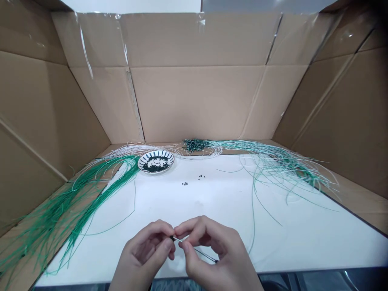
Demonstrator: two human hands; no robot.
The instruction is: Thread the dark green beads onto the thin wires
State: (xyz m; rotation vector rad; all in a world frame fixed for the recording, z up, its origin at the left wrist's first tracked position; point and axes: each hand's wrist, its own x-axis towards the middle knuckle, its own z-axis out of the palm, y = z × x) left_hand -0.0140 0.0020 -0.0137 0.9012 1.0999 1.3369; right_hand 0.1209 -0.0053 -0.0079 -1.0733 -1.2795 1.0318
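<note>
My left hand (145,252) and my right hand (212,252) meet at the near edge of a white table (212,202). The left fingers pinch a small dark bead (172,238). The right fingers pinch a thin wire (200,251) whose tip points into that bead. The wire runs back to the right under my right palm. A patterned saucer (145,159) with several dark beads stands at the back left. A few loose beads (200,177) lie on the table in the middle.
Bundles of green and white wires (60,210) fan out along the left side, and more green wires (281,161) spread over the back right. Cardboard walls (197,101) enclose the table on three sides.
</note>
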